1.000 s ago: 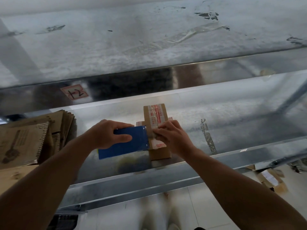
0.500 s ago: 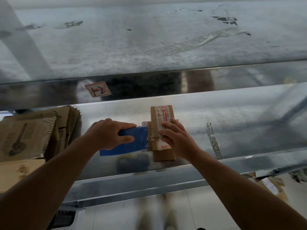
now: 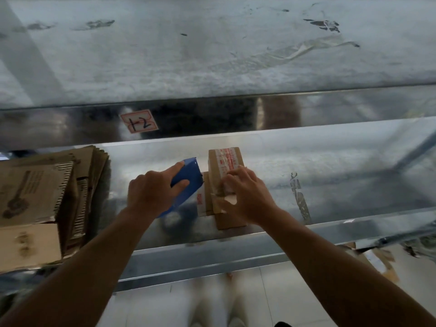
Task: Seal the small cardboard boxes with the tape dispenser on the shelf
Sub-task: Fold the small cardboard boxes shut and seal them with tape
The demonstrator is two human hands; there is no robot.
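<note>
1. My left hand is wrapped around the blue tape dispenser, with the thumb on its near face and the index finger laid along the upper edge.
2. My right hand is arched over the small cardboard box. The bent fingers bear down on the tape along its top, and the thumb is tucked at a loose whitish flap of tape near the middle. I take this as holding the box steady, but I cannot tell whether the thumb is pinching that flap.
3. The box sits on the metal shelf, close to the front lip and between my 2 hands. Its long axis runs straight away from me, and the printed tape follows that axis.
4. The dispenser lies directly left of the box, tilted with its far end raised. Its right corner is just beside the box's left wall. Whether a strip still links them is too blurred to say.
5. In my judgement the next move turns on that left-to-right relation. A cross strip would have to travel across the box's short axis toward my right hand, so the left hand, already nearest, should lead.
6. The risk I see is the box sliding right if the right hand eases off.
7. A stack of flattened cardboard sits well apart at the left, and a label marked 12 is stuck above.
</note>
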